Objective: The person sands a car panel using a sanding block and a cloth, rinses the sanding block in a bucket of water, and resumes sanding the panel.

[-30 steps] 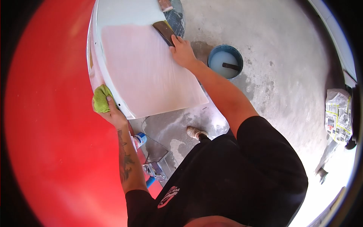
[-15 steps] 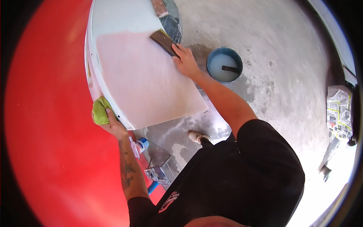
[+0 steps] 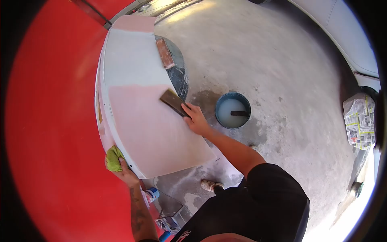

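A curved white body panel (image 3: 133, 56), apparently a car fender, has a broad pale-pink patch (image 3: 149, 129) over its near half. My right hand (image 3: 197, 120) is closed around the near end of a long dark sanding block (image 3: 174, 103). The block lies at a slant on the pink patch, close to the panel's right edge. My left hand (image 3: 125, 174) grips a folded green cloth (image 3: 115, 158) against the panel's lower left edge. That hand's thumb rests over the cloth, while its other fingers are mostly hidden.
Right of the panel, a dark bucket (image 3: 217, 117) of cloudy water holds a dark strip (image 3: 239, 113). A reddish-brown block (image 3: 165, 53) sits by the wheel arch. A red surface (image 3: 52, 121) fills the left side. Below stands a blue-and-white can (image 3: 152, 195); newspaper-patterned covering (image 3: 358, 121) is far right.
My view has tilted up, showing more of the panel's far end. The sanding block has slid slightly toward me on the pink patch. My left hand keeps its place with the cloth.
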The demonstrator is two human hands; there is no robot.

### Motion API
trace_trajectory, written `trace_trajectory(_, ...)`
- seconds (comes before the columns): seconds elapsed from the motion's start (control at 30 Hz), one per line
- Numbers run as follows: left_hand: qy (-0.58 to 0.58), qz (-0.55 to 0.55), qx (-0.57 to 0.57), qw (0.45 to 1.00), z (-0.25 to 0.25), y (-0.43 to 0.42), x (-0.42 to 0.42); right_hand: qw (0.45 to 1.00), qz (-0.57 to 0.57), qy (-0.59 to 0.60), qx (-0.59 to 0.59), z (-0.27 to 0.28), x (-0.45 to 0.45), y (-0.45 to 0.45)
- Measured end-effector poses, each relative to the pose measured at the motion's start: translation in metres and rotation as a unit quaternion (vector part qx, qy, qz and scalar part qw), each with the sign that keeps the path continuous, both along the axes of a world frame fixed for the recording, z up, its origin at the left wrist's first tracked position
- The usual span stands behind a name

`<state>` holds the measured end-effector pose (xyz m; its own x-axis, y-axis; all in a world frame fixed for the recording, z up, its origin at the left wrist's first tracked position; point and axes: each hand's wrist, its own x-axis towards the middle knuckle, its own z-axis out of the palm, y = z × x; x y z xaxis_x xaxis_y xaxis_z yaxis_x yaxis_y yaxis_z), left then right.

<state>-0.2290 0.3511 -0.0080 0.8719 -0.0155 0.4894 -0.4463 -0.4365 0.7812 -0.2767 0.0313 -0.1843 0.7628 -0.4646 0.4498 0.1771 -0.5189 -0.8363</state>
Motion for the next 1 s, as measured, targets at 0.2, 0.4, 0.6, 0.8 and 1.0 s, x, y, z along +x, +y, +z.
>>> trace_trajectory(0.2,0.000,-0.061,-0.101,0.993,-0.011,0.007,0.011,1.000,-0.018,-0.009,0.007,0.001,0.047,-0.012)
trace_trajectory(0.4,-0.022,-0.015,-0.013,1.000,-0.010,0.014,0.016,0.992,0.104,0.068,-0.007,-0.022,-0.151,0.023)
trace_trajectory(0.6,0.114,0.115,-0.101,0.982,0.015,-0.016,-0.040,0.981,-0.010,0.169,0.093,-0.105,-0.288,-0.104)
trace_trajectory(0.8,-0.083,0.047,0.276,0.956,0.000,-0.059,-0.151,0.799,-0.226,0.213,0.515,-0.138,-0.486,-0.298)
trace_trajectory(1.0,0.002,-0.208,0.348,0.914,-0.031,-0.212,-0.152,0.760,-0.348,0.197,0.512,-0.122,-0.591,-0.384)
